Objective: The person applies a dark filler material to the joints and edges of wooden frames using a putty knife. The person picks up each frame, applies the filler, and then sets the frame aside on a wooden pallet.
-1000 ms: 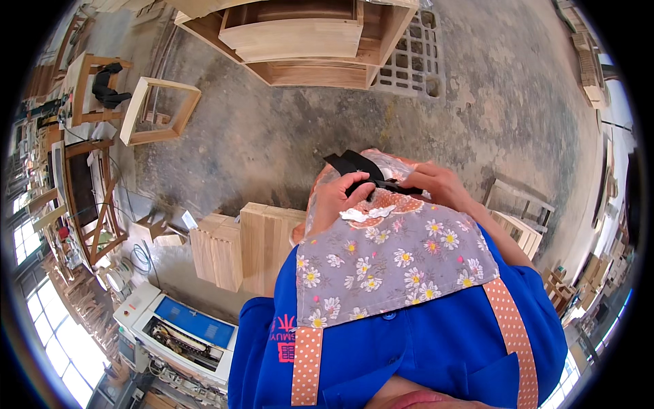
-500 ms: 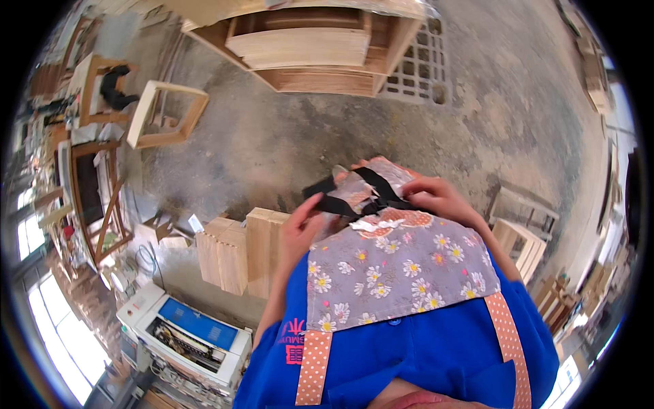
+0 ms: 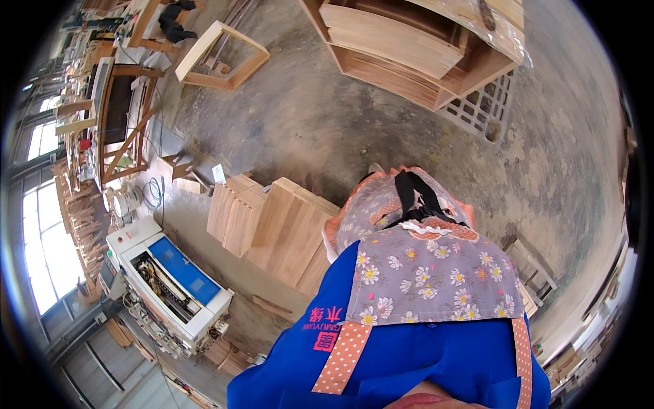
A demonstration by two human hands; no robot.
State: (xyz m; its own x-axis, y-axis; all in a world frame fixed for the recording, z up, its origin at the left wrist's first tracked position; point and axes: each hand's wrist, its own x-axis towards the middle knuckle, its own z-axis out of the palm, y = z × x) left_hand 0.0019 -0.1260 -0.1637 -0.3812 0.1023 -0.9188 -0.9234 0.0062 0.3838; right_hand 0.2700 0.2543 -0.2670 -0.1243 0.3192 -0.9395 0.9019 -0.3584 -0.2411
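Observation:
Neither of my hands shows at this moment; both arms drop out of sight beside my body. I wear a grey apron (image 3: pixel 429 290) with a daisy pattern and orange dotted straps over a blue top (image 3: pixel 402 354). Black straps (image 3: pixel 417 194) hang down at the front of the apron, by its orange dotted trim. To my left, near the apron's side, stand stacked wooden panels (image 3: pixel 289 228). What my hands hold or touch, if anything, is hidden.
A wooden cabinet (image 3: pixel 388 51) with a drawer box stands ahead on a grey plastic pallet (image 3: pixel 480 109). An open wooden frame (image 3: pixel 221 58) rests on the concrete floor to the left. A white and blue machine (image 3: pixel 170 283) is at lower left. Wooden frames (image 3: pixel 528 269) lie at right.
Both hands were at the black straps over the apron and have left the view; the straps now hang loose. The view has turned, so the cabinet sits farther right.

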